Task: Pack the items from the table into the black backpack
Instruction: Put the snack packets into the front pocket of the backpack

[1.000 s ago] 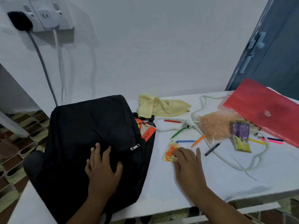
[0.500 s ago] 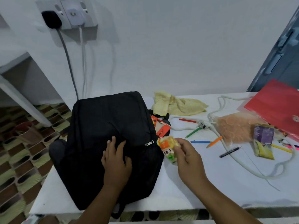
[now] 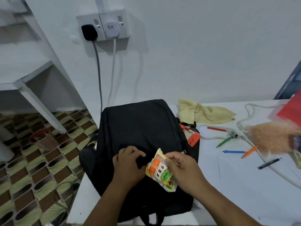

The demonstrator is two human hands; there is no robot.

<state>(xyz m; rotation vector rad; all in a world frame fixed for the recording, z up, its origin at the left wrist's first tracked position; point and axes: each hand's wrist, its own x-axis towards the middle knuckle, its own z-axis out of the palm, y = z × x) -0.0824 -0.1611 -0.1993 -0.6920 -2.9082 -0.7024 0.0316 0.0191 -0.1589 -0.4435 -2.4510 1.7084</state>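
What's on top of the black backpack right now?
Both hands: left hand gripping its fabric, right hand holding a snack packet over it. The backpack interior is hidden.

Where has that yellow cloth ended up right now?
In the head view, the yellow cloth lies crumpled on the white table near the wall, just right of the black backpack's top corner, behind the red pencil.
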